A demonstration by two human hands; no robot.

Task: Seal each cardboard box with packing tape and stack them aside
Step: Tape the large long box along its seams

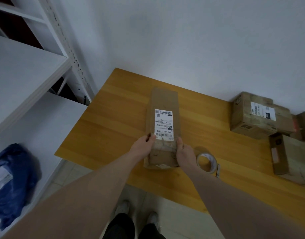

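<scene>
Where the wooden table (113, 121) meets the white wall, a long, narrow cardboard box (163, 121) lies flat near the table's middle, its length running away from the person. The box is plain brown and a little scuffed, with a white shipping label (163, 124) stuck on its top face; the label carries barcodes and printed lines that read upside down from this view. Toward the near end the cardboard looks creased and shiny, as if covered with clear tape. The left hand (144, 146) grips the box's left edge close to the near end, thumb curled over the top beside the label. The right hand (184, 151) clasps the right edge opposite it, thumb also on top, so the box is held between both hands.

Just right of the right hand a roll of packing tape (207, 163) lies flat on the table, with a small grey tool (217, 170) just beside it. Farther right, well apart from the held box, several other cardboard boxes (260, 115) are grouped along the table's edge. At the left stands a white shelving unit (27, 80) with a blue bag (13, 178) on its lower shelf.
</scene>
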